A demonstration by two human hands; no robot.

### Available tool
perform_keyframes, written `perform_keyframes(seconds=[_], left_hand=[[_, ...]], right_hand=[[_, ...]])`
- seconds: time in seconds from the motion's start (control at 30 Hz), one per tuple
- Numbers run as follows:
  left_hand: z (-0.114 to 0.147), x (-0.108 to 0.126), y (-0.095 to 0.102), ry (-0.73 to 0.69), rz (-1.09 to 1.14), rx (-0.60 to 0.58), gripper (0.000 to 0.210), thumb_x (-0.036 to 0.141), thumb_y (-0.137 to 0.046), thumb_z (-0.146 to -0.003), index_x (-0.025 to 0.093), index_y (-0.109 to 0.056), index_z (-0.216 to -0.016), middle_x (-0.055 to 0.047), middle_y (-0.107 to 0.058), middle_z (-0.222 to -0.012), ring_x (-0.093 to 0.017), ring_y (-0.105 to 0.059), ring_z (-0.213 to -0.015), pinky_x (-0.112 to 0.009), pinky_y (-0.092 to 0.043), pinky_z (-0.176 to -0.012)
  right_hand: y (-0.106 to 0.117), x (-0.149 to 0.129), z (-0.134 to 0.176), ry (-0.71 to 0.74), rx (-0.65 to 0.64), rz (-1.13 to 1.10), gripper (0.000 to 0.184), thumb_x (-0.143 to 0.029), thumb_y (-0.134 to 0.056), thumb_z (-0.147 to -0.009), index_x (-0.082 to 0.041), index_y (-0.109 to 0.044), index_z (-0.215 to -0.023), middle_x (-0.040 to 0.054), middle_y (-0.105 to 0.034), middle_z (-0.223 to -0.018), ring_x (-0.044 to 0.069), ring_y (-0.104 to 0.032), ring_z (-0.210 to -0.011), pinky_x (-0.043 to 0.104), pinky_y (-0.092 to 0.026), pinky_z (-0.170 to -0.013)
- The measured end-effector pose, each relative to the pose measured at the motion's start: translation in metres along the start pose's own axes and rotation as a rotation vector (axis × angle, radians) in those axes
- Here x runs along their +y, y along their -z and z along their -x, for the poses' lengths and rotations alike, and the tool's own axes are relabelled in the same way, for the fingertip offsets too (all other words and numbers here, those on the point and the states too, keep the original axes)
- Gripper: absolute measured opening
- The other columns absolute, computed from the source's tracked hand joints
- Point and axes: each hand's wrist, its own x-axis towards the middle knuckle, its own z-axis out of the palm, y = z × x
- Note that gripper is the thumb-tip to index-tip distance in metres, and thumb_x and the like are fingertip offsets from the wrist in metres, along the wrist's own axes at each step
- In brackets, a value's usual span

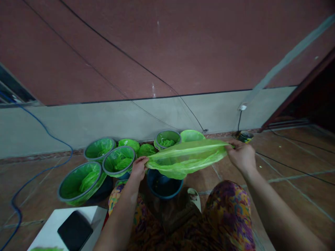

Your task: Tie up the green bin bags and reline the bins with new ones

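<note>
A light green plastic bag (pixel 183 160) is stretched wide in the air between my two hands. My left hand (pixel 140 167) pinches one edge of its mouth. Out to the right, my right hand (pixel 241 155) grips the opposite edge, fingers closed on the plastic. Beneath the bag stands a blue bucket (pixel 166 186) with a dark inside, partly covered by the bag. To the left, several buckets carry green bags folded over their rims, among them a large tilted bucket (pixel 80 179) and a smaller bucket (pixel 119 161).
A white box (pixel 99 212) with a black flat object (pixel 75 230) on it is at lower left. A blue hose (pixel 43 169) runs over the floor. Along the wall stand a lined bucket (pixel 168 138) and a green tub (pixel 193 135). A black cable (pixel 295 167) crosses the right floor.
</note>
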Motion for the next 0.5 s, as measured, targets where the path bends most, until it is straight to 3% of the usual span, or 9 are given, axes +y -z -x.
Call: perform_keyframes(seconds=[0.13,0.23,0.3,0.4,0.5], left_hand=[[0.011,0.021,0.007,0.179,0.141,-0.273,0.018,0.024,-0.073,-0.065,0.016,-0.068,-0.080,-0.007,-0.073,-0.082,-0.018,-0.068,-0.076,-0.030,-0.056,-0.068],[0.020,0.034,0.009,0.203,0.185,-0.460,0.026,0.019,-0.073,-0.065,0.017,-0.070,-0.091,-0.009,-0.074,-0.093,-0.020,-0.070,-0.085,-0.032,-0.057,-0.077],[0.024,0.038,0.008,0.187,0.186,-0.516,0.033,0.017,-0.074,-0.063,0.017,-0.070,-0.096,-0.009,-0.074,-0.098,-0.020,-0.070,-0.087,-0.033,-0.056,-0.079],[0.025,0.036,0.004,0.106,0.094,-0.463,0.031,0.019,-0.073,-0.062,0.016,-0.070,-0.093,-0.008,-0.073,-0.094,-0.019,-0.069,-0.081,-0.031,-0.056,-0.075],[0.018,0.029,0.003,-0.122,-0.219,-0.239,0.021,0.015,-0.066,-0.064,0.015,-0.070,-0.085,-0.005,-0.072,-0.081,-0.018,-0.067,-0.073,-0.030,-0.054,-0.070]], right_hand=[[-0.011,0.020,-0.005,-0.074,-0.035,0.118,0.030,-0.031,-0.054,-0.076,-0.016,-0.076,-0.091,0.0100,-0.070,-0.069,0.025,-0.065,-0.067,0.031,-0.045,-0.060],[-0.016,0.025,-0.003,-0.137,-0.104,0.166,0.033,-0.032,-0.053,-0.080,-0.015,-0.076,-0.097,0.0115,-0.071,-0.074,0.026,-0.066,-0.073,0.033,-0.047,-0.064],[-0.018,0.026,-0.002,-0.181,-0.153,0.169,0.034,-0.032,-0.053,-0.081,-0.015,-0.076,-0.099,0.0119,-0.071,-0.075,0.027,-0.067,-0.076,0.033,-0.047,-0.065],[-0.018,0.028,-0.003,-0.193,-0.168,0.177,0.034,-0.032,-0.053,-0.081,-0.014,-0.076,-0.101,0.0125,-0.072,-0.079,0.028,-0.068,-0.078,0.033,-0.047,-0.067],[-0.015,0.029,-0.003,-0.152,-0.141,0.199,0.036,-0.032,-0.051,-0.082,-0.013,-0.075,-0.101,0.0126,-0.072,-0.076,0.028,-0.067,-0.077,0.034,-0.047,-0.067]])
